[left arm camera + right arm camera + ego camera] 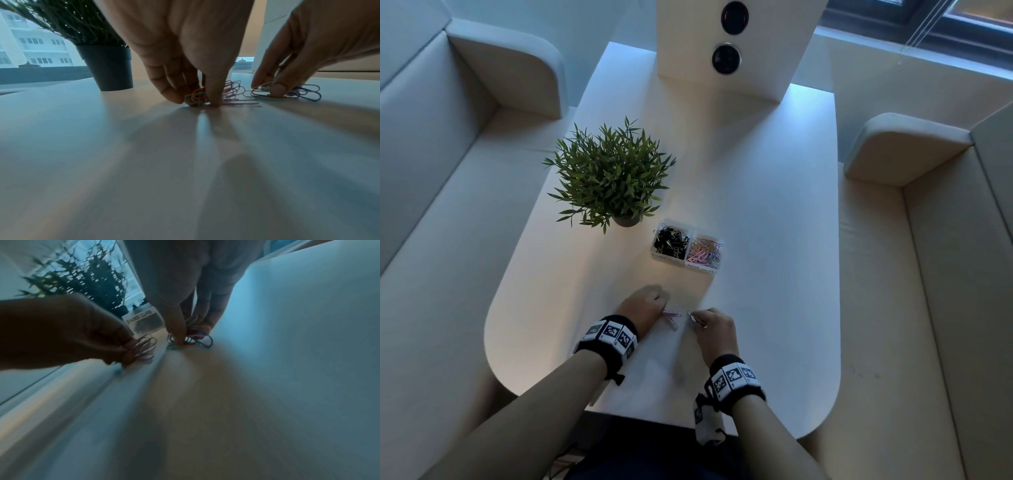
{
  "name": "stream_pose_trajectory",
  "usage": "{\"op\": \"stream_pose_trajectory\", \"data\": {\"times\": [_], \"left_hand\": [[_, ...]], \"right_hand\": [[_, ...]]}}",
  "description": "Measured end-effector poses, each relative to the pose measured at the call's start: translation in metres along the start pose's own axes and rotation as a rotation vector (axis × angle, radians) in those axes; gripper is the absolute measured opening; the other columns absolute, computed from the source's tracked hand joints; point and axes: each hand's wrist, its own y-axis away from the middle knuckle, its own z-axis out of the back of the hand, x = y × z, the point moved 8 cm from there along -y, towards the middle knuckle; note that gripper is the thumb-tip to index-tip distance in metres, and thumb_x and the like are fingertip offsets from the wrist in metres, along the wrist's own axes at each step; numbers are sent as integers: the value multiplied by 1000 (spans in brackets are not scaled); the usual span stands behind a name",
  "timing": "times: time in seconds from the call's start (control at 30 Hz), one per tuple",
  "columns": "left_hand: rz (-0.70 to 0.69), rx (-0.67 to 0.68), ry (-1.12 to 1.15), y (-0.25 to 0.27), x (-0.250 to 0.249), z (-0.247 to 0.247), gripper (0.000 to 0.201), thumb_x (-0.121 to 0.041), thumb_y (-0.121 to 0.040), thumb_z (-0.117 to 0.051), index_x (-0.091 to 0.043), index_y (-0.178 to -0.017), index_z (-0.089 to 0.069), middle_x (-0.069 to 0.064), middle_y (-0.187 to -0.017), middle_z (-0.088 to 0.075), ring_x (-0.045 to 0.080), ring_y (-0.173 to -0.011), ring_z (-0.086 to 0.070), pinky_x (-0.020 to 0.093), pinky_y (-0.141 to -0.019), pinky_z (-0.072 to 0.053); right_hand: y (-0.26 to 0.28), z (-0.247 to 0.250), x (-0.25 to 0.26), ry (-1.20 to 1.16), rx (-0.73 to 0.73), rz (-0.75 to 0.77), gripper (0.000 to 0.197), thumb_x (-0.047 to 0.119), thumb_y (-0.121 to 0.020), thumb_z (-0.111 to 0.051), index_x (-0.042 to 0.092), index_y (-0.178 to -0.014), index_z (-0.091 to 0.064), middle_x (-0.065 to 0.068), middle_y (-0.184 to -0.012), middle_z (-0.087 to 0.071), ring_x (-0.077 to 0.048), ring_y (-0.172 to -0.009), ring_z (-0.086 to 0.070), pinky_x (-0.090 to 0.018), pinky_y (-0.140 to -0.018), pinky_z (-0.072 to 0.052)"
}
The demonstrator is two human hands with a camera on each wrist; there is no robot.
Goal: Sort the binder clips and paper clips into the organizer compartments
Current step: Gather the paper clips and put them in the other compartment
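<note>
both hands are low on the pale, smooth counter (pixel 756 205), gathering what look like the last loose clips, so the step in hand is pick-up, not yet drop-off. the left hand (pixel 645 308) has its grip closed on a small bunch of coloured wire paper clips (pixel 232 91), mostly pink with an orange one, thumb and fingertips pressing them against the counter. the right hand (pixel 714 329) pinches a second bunch of blue, dark red and white wire paper clips (pixel 292 93) just beside the first, the two bunches close but apart.

the clear plastic two-compartment organizer (pixel 686 262) sits farther up the counter, near the dark pot of the green leafy plant (pixel 613 178). its left compartment holds black metal binder clips (pixel 670 242); its right one holds pastel paper clips (pixel 704 251).

my reading is that sorting is nearly done. the next move calls for lifting each bunch without letting thin wires slip, carrying both past the binder clip side, and releasing over the right compartment. the right wrist view is blurred, so how firm that pinch is remains unclear.
</note>
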Motion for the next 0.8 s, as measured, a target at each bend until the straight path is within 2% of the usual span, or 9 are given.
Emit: {"op": "stream_pose_trajectory", "data": {"times": [0.17, 0.3, 0.4, 0.43, 0.5, 0.57, 0.67, 0.73, 0.8], "left_hand": [[55, -16, 75, 6, 7, -5, 19, -1, -68, -70, -11, -82, -62, 9, -78, -66, 28, -72, -64, 29, -63, -56], [123, -8, 165, 17, 8, -4, 25, -2, -80, -60, -5, -104, -62, 17, -104, -66, 33, -98, -63, 38, -84, -54], [165, 15, 235, 23, 5, -5, 31, -7, -88, -50, -4, -119, -55, 18, -124, -57, 32, -118, -52, 39, -99, -45], [179, 0, 261, 25, 3, -2, 29, -8, -89, -50, -3, -117, -55, 18, -124, -57, 32, -117, -52, 39, -98, -46], [195, -61, 313, 26, -3, 11, 20, -10, -89, -53, -2, -107, -58, 19, -116, -60, 35, -108, -56, 39, -90, -48], [186, -120, 347, 21, -10, 29, 12, -12, -89, -55, -4, -96, -59, 16, -107, -62, 33, -97, -59, 36, -81, -49], [205, -177, 357, 3, -15, 56, 11, -18, -91, -53, -9, -87, -58, 9, -89, -61, 26, -75, -56, 30, -71, -48], [225, -185, 325, -18, -18, 73, 13, -20, -92, -50, -9, -89, -57, 7, -85, -59, 22, -72, -52, 32, -70, -49], [250, -160, 279, -43, -20, 86, 15, -17, -91, -48, -6, -95, -58, 11, -90, -62, 27, -79, -57, 34, -70, -46]], "right_hand": [[-3, 39, 3, -176, -144, -26, 16, 6, -76, -72, 14, -90, -76, -4, -85, -74, -11, -74, -67, -20, -77, -52], [-32, 88, 28, -294, -321, 5, 13, 12, -74, -76, 14, -87, -76, -2, -79, -74, -8, -71, -68, -18, -74, -52], [-72, 104, 50, -263, -332, 31, 11, 8, -75, -74, 11, -85, -76, -4, -79, -74, -12, -72, -68, -19, -77, -52], [-83, 104, 57, -203, -290, 43, 7, 5, -76, -71, 11, -79, -75, -6, -74, -73, -15, -67, -67, -20, -75, -51], [-99, 95, 66, -37, -187, 62, 33, -1, -78, -65, 19, -51, -60, 0, -49, -55, -17, -52, -52, -19, -64, -45], [-102, 89, 67, 65, -132, 65, 41, -4, -76, -64, 21, -46, -52, 6, -45, -44, -17, -50, -46, -20, -59, -47], [-98, 99, 57, -18, -211, 44, 6, 7, -79, -70, 8, -82, -75, -9, -72, -73, -20, -65, -66, -23, -75, -54], [-84, 113, 42, -141, -311, 2, 16, 11, -79, -71, 7, -94, -73, -9, -88, -74, -19, -78, -69, -16, -80, -46], [-63, 121, 23, -217, -388, -54, 17, 12, -80, -69, 8, -96, -73, -8, -91, -74, -17, -81, -69, -16, -81, -44]]}}
